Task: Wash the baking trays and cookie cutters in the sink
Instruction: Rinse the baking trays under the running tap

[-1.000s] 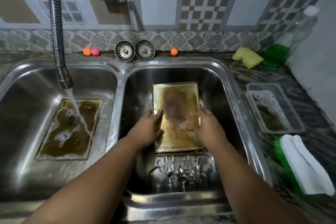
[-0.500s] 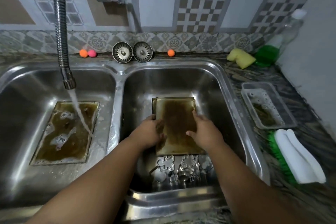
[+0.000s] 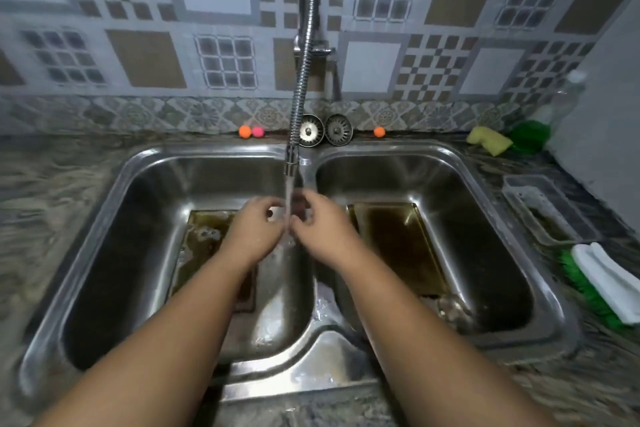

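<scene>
Rinsing under the faucet (image 3: 302,80) stream, we hold our left hand (image 3: 254,232) and right hand (image 3: 320,225) side by side near the sink (image 3: 398,148) divider, fingers curled and tips almost meeting; the water's blur hides whether they pinch anything. One baking tray (image 3: 398,246) lies flat in the right basin at 4 o'clock from the right hand, long axis running 12 to 6, so that hand is nearer. The other tray (image 3: 202,236) sits at 8 o'clock, partly under the left forearm. Blurred cookie cutters (image 3: 450,312) lie at the right tray's 6 o'clock end.
</scene>
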